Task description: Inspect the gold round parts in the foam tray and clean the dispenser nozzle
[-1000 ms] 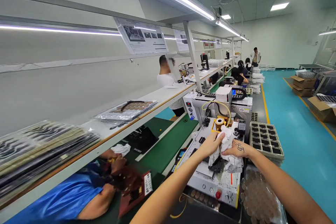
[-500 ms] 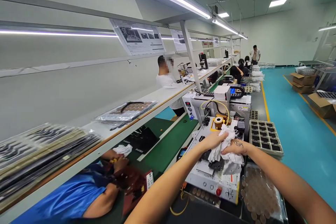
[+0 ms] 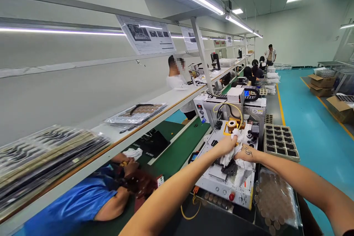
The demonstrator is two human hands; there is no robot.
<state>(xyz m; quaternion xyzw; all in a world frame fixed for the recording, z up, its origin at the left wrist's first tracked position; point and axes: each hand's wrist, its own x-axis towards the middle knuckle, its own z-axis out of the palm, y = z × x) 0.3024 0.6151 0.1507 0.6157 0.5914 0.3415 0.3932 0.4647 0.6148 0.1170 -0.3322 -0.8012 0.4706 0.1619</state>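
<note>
Both my hands are together over the white bench machine (image 3: 221,181), gripping a crumpled white cloth (image 3: 246,165). My left hand (image 3: 227,144) has its fingers closed on the upper part of the cloth. Just to its right, my right hand (image 3: 244,152), with a dark marking on its back, is closed on the same cloth; part of the cloth hangs down toward the machine's front. What lies inside the folds is hidden. A brass-coloured round part with a white ring (image 3: 231,125) sits on the machine just beyond my hands.
Right of the machine lie a plastic bag of brown discs (image 3: 276,199) and a stacked tray with dark compartments (image 3: 281,142). A green conveyor belt (image 3: 179,155) runs along the left. Across it, a co-worker in a blue shirt (image 3: 74,201) works under the shelf (image 3: 138,129).
The view has shifted slightly. My hands stay on the cloth, which is bunched a little differently between them. The co-worker in blue has moved only slightly.
</note>
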